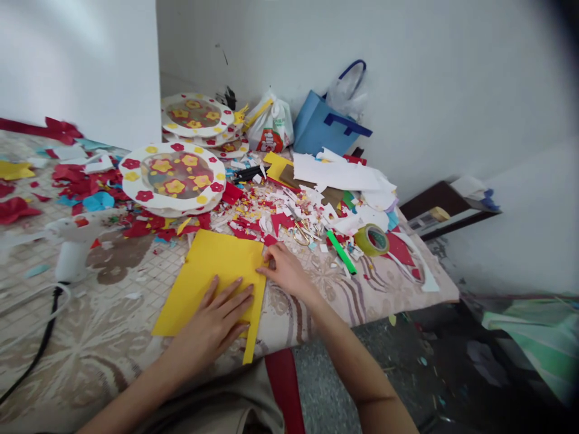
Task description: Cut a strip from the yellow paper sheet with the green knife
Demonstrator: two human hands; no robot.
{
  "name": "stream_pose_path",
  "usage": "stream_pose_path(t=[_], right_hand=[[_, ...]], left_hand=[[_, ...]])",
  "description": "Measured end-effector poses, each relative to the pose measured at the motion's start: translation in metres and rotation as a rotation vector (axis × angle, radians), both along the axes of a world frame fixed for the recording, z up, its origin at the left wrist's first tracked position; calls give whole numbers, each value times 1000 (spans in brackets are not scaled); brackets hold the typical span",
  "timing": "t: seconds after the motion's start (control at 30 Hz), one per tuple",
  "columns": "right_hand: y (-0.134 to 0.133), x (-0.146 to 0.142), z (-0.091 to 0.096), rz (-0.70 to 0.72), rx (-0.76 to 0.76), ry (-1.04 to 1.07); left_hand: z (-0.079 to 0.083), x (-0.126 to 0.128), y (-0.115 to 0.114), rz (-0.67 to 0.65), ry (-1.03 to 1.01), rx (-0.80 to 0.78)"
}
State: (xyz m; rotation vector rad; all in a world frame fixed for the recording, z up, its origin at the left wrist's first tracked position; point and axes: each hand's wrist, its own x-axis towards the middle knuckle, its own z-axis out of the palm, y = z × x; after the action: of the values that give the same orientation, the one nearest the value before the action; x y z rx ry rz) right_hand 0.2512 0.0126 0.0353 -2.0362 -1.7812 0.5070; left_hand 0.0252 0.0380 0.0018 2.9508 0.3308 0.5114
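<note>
A yellow paper sheet (212, 271) lies flat on the patterned tablecloth (113, 313) in front of me. My left hand (212, 325) rests palm down on the sheet's near part, fingers spread. At the sheet's right edge, my right hand (284, 271) presses with its fingertips near the upper right corner. A narrow yellow strip hangs down from the sheet's right side toward the table edge.
Flower-decorated paper plates (174, 178) stand behind the sheet, more stacked farther back (196, 117). Paper scraps, scissors (301, 232), a green marker (341, 252) and a tape roll (371, 239) lie to the right. A white glue gun (72, 244) sits at left. A blue bag (323, 126) leans against the wall.
</note>
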Motion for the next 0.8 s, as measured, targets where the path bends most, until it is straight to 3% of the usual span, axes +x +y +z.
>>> stream_pose_path(t=[0.37,0.5,0.67,0.8], right_hand=[[11,4,3,65,-20,-56],[18,0,9,126,62,32],[44,-12,21,294,218,53],[74,-26,18,423,247,20]], left_hand=[[2,-1,-3,3,-37,-72],[4,0,-4,-3,-93,-108],[13,-1,-6,-42,-220,-128],[14,-5,-7,-71,-251,-150]])
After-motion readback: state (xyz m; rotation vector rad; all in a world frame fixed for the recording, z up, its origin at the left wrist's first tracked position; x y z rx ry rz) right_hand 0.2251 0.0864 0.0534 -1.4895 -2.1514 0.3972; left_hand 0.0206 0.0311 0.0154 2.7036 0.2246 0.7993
